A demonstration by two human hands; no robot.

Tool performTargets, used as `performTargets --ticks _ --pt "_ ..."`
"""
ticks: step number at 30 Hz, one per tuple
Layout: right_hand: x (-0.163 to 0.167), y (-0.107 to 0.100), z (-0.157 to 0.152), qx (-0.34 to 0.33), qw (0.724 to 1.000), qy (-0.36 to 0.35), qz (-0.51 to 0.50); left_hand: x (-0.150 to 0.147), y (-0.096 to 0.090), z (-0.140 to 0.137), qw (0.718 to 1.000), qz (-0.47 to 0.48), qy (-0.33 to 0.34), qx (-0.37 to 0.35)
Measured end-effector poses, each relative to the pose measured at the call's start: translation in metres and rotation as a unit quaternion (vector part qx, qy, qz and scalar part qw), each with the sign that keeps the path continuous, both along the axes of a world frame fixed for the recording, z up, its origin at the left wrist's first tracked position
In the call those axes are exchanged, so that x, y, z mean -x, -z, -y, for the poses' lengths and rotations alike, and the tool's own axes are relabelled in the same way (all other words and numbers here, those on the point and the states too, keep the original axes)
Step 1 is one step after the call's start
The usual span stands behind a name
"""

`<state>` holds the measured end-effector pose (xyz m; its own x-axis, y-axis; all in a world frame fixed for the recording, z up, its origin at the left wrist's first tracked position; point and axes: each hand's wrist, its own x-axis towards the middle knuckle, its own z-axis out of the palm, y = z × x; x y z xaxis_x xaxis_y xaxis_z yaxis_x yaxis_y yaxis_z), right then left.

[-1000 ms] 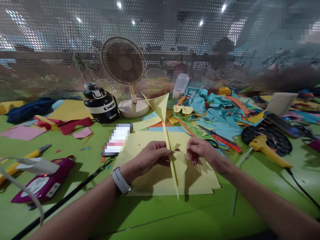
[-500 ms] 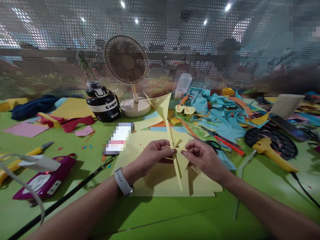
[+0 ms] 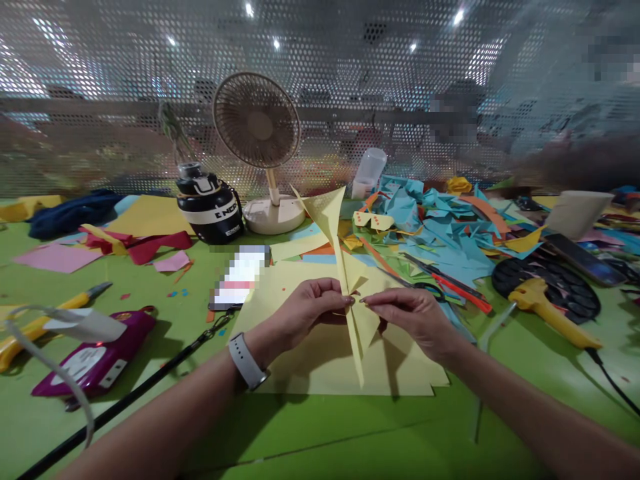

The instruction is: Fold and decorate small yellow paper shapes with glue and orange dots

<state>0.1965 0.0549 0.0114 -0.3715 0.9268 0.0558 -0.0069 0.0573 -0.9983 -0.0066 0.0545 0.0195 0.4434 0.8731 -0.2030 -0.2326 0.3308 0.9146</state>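
Observation:
A pale yellow folded paper piece (image 3: 325, 212), flared like a fan at the top and narrowing to a thin strip below, stands above yellow paper sheets (image 3: 305, 367). My left hand (image 3: 313, 307), with a white watch band on its wrist, pinches the narrow middle between thumb and fingers. From the other side my right hand (image 3: 417, 317) has thumb and forefinger pressed together at a small side flap of the same paper. Part of the folds is hidden behind the fingers. Scissors (image 3: 427, 290) lie just beyond my right hand.
A glue gun (image 3: 553, 313) rests on a black round tray (image 3: 575, 283) at the right. Blue paper scraps (image 3: 450, 233) are heaped behind. At the back are a fan (image 3: 257, 123) and a black bottle (image 3: 210, 210). A phone (image 3: 240, 277) and purple device (image 3: 97, 353) lie left.
My right hand's thumb and forefinger have straightened and closed together near the side flap. My left hand keeps its pinch, and the view has shifted slightly.

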Motion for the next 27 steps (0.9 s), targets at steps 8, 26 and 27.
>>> performTargets --ticks 8,26,27 --pt "0.004 -0.007 0.004 0.067 0.997 0.006 -0.039 0.000 0.000 0.000 1.000 0.011 0.007 0.004" --pt "0.002 0.002 0.002 -0.009 1.000 0.015 0.003 0.000 0.001 0.000 0.999 0.011 0.010 0.044" --pt "0.001 0.003 0.002 0.001 1.000 0.005 -0.004 0.001 0.002 0.000 0.999 0.014 0.016 0.044"
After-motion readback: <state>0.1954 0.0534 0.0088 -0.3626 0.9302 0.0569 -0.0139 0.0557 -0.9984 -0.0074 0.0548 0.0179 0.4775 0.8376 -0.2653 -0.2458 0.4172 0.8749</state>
